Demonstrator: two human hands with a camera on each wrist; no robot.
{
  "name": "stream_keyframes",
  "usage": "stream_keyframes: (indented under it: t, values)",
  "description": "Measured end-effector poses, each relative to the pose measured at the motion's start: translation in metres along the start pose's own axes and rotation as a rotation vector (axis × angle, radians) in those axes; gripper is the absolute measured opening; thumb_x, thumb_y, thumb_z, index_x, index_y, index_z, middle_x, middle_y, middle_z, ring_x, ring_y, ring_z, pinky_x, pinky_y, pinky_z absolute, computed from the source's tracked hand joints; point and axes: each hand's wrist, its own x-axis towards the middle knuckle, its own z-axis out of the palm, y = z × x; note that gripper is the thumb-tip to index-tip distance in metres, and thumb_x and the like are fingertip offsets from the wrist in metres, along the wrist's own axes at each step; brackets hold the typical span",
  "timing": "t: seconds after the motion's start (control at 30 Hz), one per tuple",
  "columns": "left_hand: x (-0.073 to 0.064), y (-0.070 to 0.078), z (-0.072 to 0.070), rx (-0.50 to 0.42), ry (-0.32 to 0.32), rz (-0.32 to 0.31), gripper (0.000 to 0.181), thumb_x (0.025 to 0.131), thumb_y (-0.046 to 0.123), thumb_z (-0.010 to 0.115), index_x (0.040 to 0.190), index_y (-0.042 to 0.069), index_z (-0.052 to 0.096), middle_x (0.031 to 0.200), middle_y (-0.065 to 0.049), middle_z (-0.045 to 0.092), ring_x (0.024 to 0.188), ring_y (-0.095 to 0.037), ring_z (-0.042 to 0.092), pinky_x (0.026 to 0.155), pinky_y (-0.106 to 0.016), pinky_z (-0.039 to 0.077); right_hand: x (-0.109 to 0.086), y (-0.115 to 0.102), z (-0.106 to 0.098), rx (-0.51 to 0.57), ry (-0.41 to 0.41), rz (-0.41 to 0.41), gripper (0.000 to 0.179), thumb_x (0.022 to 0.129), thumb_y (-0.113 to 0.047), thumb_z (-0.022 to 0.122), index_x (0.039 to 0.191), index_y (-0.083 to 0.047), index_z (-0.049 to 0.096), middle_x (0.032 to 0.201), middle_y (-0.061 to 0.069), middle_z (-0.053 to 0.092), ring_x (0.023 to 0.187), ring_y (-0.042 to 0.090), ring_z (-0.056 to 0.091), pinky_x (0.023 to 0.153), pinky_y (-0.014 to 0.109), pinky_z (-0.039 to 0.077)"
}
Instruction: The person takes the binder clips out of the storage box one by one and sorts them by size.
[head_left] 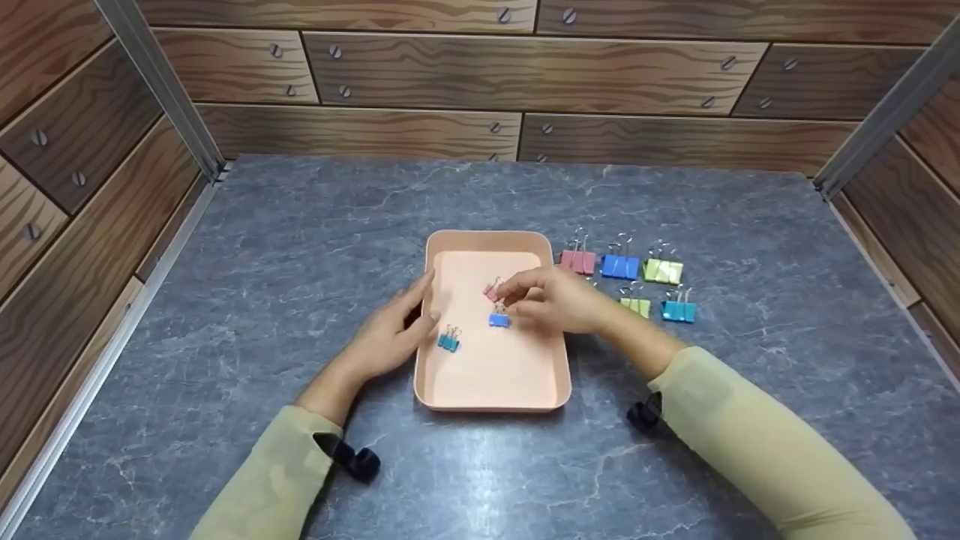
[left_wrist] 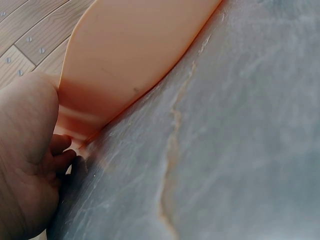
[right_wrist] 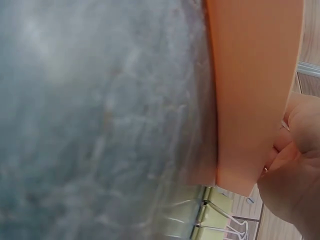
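My left hand [head_left: 394, 330] holds the left side of a peach tray [head_left: 491, 390], its thumb over the rim and its fingers along the outer wall. In the left wrist view, that hand [left_wrist: 27, 155] is at the tray's wall. My right hand [head_left: 559, 298] reaches over the tray's right rim, thumb and forefinger pinching the wire handles of a small blue binder clip [head_left: 499, 320]. Just behind it, a small pink binder clip [head_left: 491, 291] lies close to the forefinger. A small teal binder clip [head_left: 448, 343] lies in the tray near my left thumb.
Larger binder clips stand right of the tray: pink [head_left: 577, 262], blue [head_left: 620, 267] and yellow-green [head_left: 664, 271] behind, another yellow-green one [head_left: 636, 306] and a teal one [head_left: 679, 311] in front. My right forearm partly hides the front row. Wood-patterned walls [head_left: 450, 67] enclose the grey marbled table [head_left: 315, 202].
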Motion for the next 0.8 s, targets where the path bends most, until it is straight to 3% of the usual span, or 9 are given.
stream_keyframes:
  t: [0.2, 0.47, 0.67, 0.8]
  values:
    - [-0.0006, 0.0004, -0.001, 0.003, -0.008, -0.001, 0.067, 0.11, 0.036, 0.055, 0.169, 0.02, 0.03, 0.17, -0.01, 0.035, 0.155, -0.04, 0.032, 0.127, -0.052, 0.025, 0.0008, 0.0035, 0.0055, -0.017, 0.0, -0.055, 0.024, 0.096, -0.003, 0.076, 0.12, -0.002, 0.079, 0.115, 0.008, 0.079, 0.109, 0.024, 0.071, 0.101, 0.043, 0.057]
    - [-0.0007, 0.0007, -0.0008, 0.002, -0.005, -0.009, 0.067, 0.109, 0.036, 0.056, 0.169, 0.021, 0.031, 0.169, -0.009, 0.037, 0.154, -0.041, 0.032, 0.127, -0.052, 0.025, 0.0015, 0.0054, 0.0063, 0.065, -0.006, -0.109, 0.028, 0.097, -0.002, 0.075, 0.125, 0.0, 0.077, 0.123, 0.011, 0.077, 0.115, 0.028, 0.071, 0.104, 0.048, 0.055]
    - [-0.0005, -0.0007, 0.0003, 0.001, -0.005, -0.009, 0.067, 0.109, 0.036, 0.056, 0.169, 0.021, 0.031, 0.168, -0.009, 0.038, 0.154, -0.04, 0.033, 0.127, -0.052, 0.024, 0.0006, 0.006, 0.0056, -0.011, -0.003, -0.158, 0.021, 0.097, -0.005, 0.077, 0.117, -0.004, 0.082, 0.123, 0.005, 0.077, 0.122, 0.025, 0.069, 0.107, 0.043, 0.053]
    - [-0.0005, -0.0003, -0.0001, -0.003, 0.0, -0.007, 0.067, 0.109, 0.036, 0.057, 0.169, 0.021, 0.031, 0.168, -0.009, 0.038, 0.155, -0.041, 0.031, 0.128, -0.051, 0.022, 0.0005, 0.0046, 0.0048, -0.042, -0.009, -0.15, 0.017, 0.097, -0.007, 0.077, 0.113, -0.007, 0.083, 0.118, 0.002, 0.079, 0.116, 0.022, 0.069, 0.102, 0.039, 0.053]
